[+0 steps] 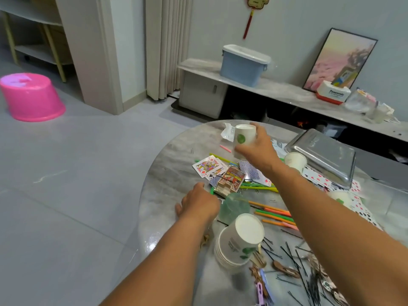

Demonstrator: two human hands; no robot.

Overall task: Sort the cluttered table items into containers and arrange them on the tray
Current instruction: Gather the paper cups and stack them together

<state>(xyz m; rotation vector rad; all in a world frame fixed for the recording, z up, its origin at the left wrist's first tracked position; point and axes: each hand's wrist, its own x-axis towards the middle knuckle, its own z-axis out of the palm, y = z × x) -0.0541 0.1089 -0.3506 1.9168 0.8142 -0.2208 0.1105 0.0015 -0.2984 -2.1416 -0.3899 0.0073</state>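
The round marble tabletop (167, 173) is seen crowded. An upturned metal tray (322, 155) lies at the far right edge, on playing cards (208, 167). One stack of inverted paper cups (239, 244) stands near; one single cup (295, 161) stands beside the tray; another, blurred, is glimpsed at the right.

One paper cup (244, 138) is gripped upside down in the right hand (258, 149), lifted above the far clutter. The left hand (198, 204) is rested on the tabletop with fingers spread, nothing held.

Judgement: the cup should be turned upright and set on bare marble before filling.

Straws (276, 214), about ten, are scattered. Black hairpins (293, 255) are too many to count.
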